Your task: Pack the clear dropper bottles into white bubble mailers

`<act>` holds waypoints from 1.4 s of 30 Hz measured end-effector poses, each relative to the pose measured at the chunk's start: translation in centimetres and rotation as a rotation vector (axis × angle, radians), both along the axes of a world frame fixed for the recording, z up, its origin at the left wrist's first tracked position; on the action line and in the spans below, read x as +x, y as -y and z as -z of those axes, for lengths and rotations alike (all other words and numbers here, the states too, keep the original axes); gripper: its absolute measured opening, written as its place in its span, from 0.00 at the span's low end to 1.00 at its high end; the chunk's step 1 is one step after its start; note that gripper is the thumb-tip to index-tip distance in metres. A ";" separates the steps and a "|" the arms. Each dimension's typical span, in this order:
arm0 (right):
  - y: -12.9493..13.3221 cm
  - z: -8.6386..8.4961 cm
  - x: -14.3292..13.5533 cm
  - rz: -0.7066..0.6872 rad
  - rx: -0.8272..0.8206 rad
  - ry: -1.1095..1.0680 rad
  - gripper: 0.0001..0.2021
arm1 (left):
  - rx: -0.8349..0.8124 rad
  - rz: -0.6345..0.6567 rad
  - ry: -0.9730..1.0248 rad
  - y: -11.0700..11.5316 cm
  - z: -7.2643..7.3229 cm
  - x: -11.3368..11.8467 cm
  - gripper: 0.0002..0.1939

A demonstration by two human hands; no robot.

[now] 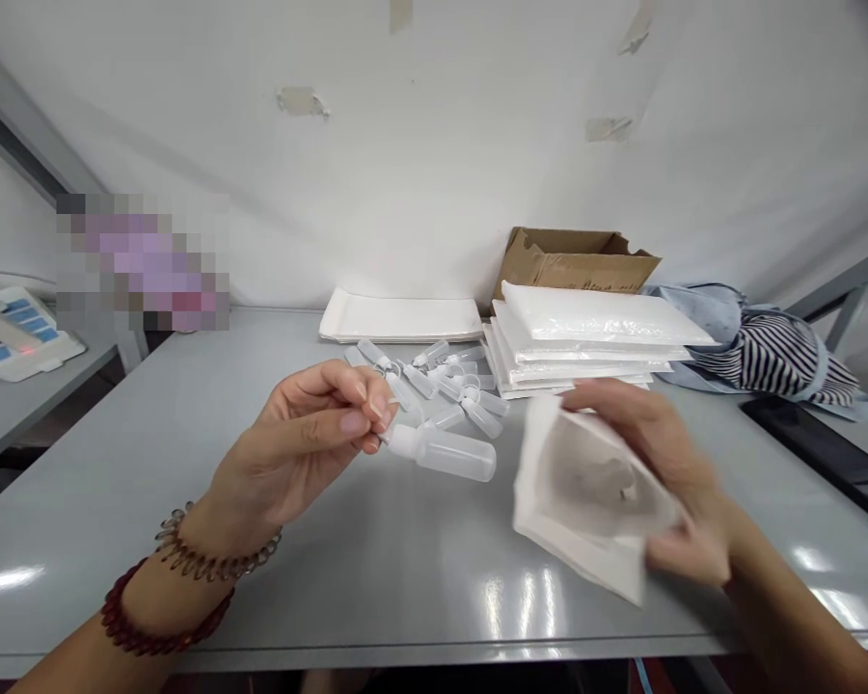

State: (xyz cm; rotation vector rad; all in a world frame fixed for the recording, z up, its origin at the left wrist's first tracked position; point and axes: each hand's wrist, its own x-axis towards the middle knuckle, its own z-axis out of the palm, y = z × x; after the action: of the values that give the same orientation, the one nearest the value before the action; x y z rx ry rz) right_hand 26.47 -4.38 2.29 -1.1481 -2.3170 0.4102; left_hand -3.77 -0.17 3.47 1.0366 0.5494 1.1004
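Observation:
Between thumb and fingers, my left hand (311,424) pinches the tip end of a small translucent squeeze bottle (454,454), its body pointing right. My right hand (665,463), a little blurred, grips a white padded envelope (579,549) by its far and near edges. The envelope's mouth gapes toward me, showing a greyish inside; whether anything lies in it I cannot tell. The bottle is to the left of the mouth, apart from it. Behind the hands several similar small bottles (483,418) lie in a loose pile on the grey table (420,578).
A flat stack of white envelopes (405,316) lies at the back. To its right are plump white envelopes (600,318) in a pile, with an open cardboard box (579,265) behind. A striped cloth bundle (788,357) and a black phone (825,453) are at the right.

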 end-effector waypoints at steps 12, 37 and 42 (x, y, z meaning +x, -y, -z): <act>-0.9 1.0 -2.1 -0.104 -0.305 0.047 0.45 | 0.617 0.163 -0.395 1.1 1.4 1.9 0.13; -1.5 1.7 -2.7 -0.061 -0.192 0.305 0.38 | 0.842 -0.015 -0.957 0.3 3.8 2.7 0.08; -1.2 2.3 -3.3 -0.115 -0.184 0.368 0.39 | 0.989 0.147 -1.242 0.8 6.1 3.6 0.09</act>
State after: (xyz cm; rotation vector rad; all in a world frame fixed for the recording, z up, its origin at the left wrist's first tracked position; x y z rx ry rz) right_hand 23.18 -3.19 0.02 -1.2688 -2.7202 0.4971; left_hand -0.13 -0.94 -2.60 2.6163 0.8766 0.4226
